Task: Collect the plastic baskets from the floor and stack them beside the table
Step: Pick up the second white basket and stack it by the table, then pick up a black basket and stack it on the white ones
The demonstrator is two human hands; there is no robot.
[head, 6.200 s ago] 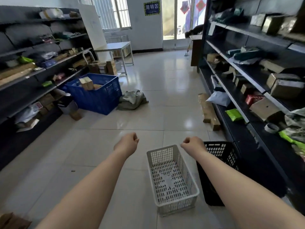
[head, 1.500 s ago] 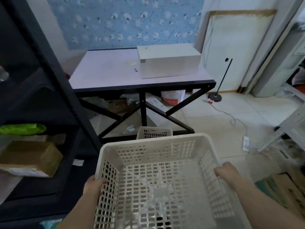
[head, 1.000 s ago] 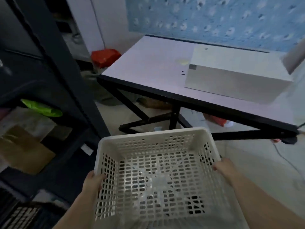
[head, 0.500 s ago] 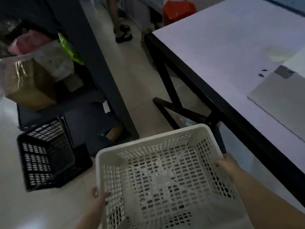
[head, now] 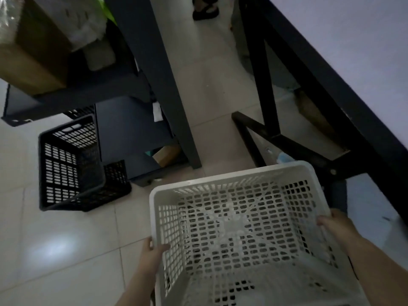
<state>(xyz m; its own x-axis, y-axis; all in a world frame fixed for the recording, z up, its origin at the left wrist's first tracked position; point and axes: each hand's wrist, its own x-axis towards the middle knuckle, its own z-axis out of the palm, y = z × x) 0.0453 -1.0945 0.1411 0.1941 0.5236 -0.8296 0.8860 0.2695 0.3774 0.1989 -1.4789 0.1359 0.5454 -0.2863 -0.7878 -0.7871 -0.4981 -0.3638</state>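
Observation:
I hold an empty white plastic basket (head: 240, 228) in front of me, above the floor beside the table (head: 353, 47). My left hand (head: 151, 252) grips its left rim. On the right rim, my right hand (head: 335, 224) has its fingers curled over the edge. A black plastic basket (head: 70, 164) stands tilted on the tiled floor to the left, leaning against the base of a dark shelf unit. Whether another basket lies under the white one is hidden.
The table's black frame (head: 271, 129) with its crossbars stands right behind the basket. A dark shelf unit (head: 123, 91) with a cardboard box (head: 28, 51) and bagged parcels fills the upper left. A person's sandalled foot (head: 205, 9) shows at the top.
My view has tilted further down and left. The table top has slid to the right edge, the black basket has come closer to centre, and the white basket stays in both hands.

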